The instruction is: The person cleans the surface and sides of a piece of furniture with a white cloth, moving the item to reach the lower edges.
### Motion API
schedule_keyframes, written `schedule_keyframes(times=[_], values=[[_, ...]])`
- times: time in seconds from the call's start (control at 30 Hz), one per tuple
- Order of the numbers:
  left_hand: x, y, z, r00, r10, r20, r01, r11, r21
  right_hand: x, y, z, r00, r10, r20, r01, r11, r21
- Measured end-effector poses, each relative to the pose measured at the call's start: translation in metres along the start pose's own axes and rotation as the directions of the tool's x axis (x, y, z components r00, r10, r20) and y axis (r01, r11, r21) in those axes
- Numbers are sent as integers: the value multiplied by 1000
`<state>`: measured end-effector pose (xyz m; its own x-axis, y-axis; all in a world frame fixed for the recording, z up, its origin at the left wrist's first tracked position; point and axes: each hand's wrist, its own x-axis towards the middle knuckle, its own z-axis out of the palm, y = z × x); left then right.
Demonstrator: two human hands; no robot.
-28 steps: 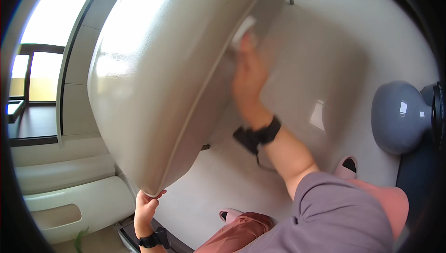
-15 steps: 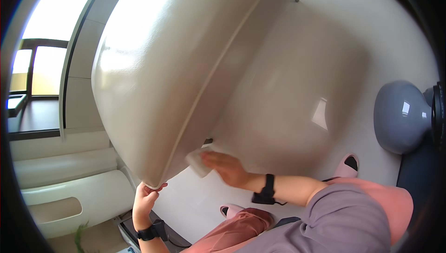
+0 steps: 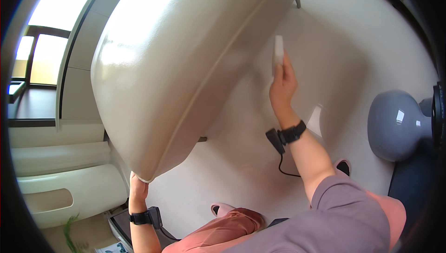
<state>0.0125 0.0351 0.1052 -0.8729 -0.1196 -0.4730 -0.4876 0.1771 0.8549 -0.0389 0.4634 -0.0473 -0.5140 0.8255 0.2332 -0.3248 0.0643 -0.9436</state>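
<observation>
Your right hand [image 3: 284, 83] has a white pad [image 3: 279, 50] pinched between thumb and fingers, the pad standing nearly upright above them. It shows just to the right of the underside of the big beige seat [image 3: 162, 81]; whether it touches that surface, you cannot tell from this view. Your left hand [image 3: 139, 187] is up against the seat's near corner, its fingers passing out of sight behind it, so how tightly they close cannot be told.

You wear a black band [image 3: 292, 133] on your right wrist, with a cable [image 3: 281, 165] curving off it, and another strap [image 3: 140, 218] on your left. The seat stretches from that corner to the top edge, glossy along its upper left, with one short leg [image 3: 203, 139] near you and another farther off. Under your pink trousers [image 3: 223, 232] and slippers [image 3: 344, 166] lies the pale floor [image 3: 246, 174]. Off to your right sits a rounded grey object [image 3: 394, 125]; to your left are a white panel [image 3: 100, 190] with an opening and green leaves [image 3: 69, 234].
</observation>
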Motion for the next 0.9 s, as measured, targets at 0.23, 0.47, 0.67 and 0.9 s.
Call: schedule_keyframes(times=[0.23, 0.47, 0.67, 0.9], values=[[-1, -11, 1, 995, 53, -89, -48, 997, 64, 55, 20, 17, 997, 74, -22, -76, 992, -96], [-7, -4, 6, 987, 88, -132, -88, 996, 12, 75, 41, 35, 952, -272, 142, 304, 902, -307], [-24, -3, 35, 991, 96, 95, -101, 994, 45, 127, 54, 18, 969, -181, 171, 225, 930, -292], [-41, 0, 72, 922, 23, 387, 12, 996, -87, 161, 41, 4, 982, -149, 116, 177, 938, -297]])
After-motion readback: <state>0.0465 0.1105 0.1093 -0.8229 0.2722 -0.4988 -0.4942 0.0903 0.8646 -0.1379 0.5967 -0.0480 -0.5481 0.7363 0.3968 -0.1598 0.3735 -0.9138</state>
